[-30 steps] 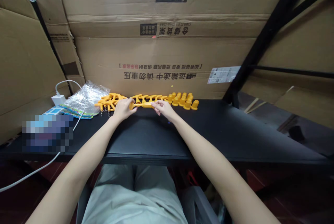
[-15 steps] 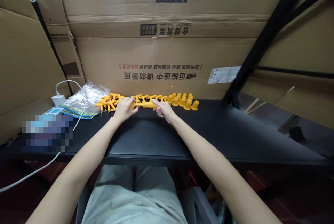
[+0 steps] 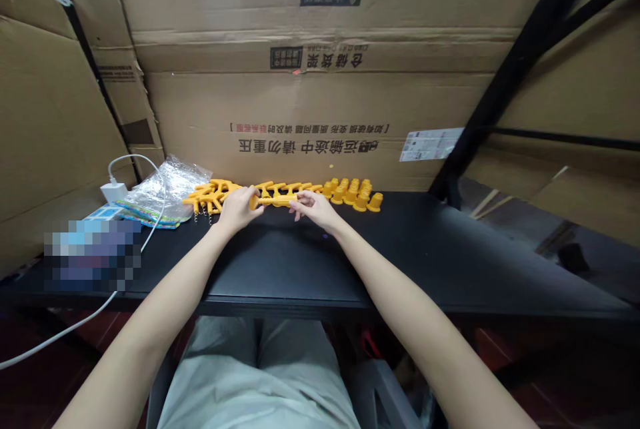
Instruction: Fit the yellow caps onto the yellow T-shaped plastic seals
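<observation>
Between my hands, a yellow plastic corkscrew piece [image 3: 277,200] lies sideways just above the black table. Its left end, with a round yellow part, is gripped by my left hand [image 3: 239,209], thumb and fingers closed round it. My right hand [image 3: 316,209] pinches the other end with bent fingers, which partly hide that tip. Behind my left hand is a heap of yellow corkscrew handles [image 3: 220,186], some with metal spirals showing. More yellow T-shaped handles [image 3: 305,187] lie in a row behind the held piece. Several yellow cup-shaped caps [image 3: 361,200] stand to the right of my right hand.
The black table [image 3: 400,249] backs onto a printed cardboard wall [image 3: 320,96]. On the left lie clear plastic wrap [image 3: 173,179], colourful packets [image 3: 150,216], a white charger [image 3: 114,190] with its cable [image 3: 75,328], and a blurred-out object [image 3: 93,254]. A black metal post [image 3: 480,96] rises on the right.
My right hand's fingers have shifted and loosened slightly at the right end of the yellow piece, showing more of it. My left hand has kept its hold in about the same place.
</observation>
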The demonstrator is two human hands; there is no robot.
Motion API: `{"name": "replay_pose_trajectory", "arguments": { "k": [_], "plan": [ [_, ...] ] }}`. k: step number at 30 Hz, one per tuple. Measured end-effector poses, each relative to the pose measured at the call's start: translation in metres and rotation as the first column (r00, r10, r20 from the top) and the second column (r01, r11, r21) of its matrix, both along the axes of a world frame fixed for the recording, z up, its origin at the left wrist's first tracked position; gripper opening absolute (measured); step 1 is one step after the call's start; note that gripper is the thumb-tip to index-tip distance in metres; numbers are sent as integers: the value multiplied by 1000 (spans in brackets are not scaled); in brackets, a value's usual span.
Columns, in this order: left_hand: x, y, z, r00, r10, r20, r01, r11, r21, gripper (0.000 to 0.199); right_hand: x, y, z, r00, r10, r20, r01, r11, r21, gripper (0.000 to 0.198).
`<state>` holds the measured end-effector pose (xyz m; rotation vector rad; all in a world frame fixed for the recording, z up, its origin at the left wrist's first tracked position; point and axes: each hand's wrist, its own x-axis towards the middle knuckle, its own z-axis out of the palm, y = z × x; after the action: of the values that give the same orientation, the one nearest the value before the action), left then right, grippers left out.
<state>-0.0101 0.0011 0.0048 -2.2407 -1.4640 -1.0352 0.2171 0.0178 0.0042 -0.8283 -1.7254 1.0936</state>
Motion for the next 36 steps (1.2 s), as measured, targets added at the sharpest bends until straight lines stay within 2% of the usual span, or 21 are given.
{"name": "replay_pose_trajectory", "arguments": {
  "k": [9,17,25,36],
  "plan": [
    [3,-1,0,1000,15,-18,-15,1000,10,22,-3,-5,2,999,-39,-34,37,997,-67,48],
    [6,-3,0,999,34,-16,-34,999,5,21,-5,-4,0,994,-79,-70,66,982,-176,50],
    [9,-4,0,999,41,-21,-42,999,-7,20,-8,-2,-1,981,-131,-142,68,921,-385,39],
    [10,-4,0,998,51,-49,-51,999,-5,22,-12,-7,3,963,-186,-196,71,875,-478,34]
  ]
}}
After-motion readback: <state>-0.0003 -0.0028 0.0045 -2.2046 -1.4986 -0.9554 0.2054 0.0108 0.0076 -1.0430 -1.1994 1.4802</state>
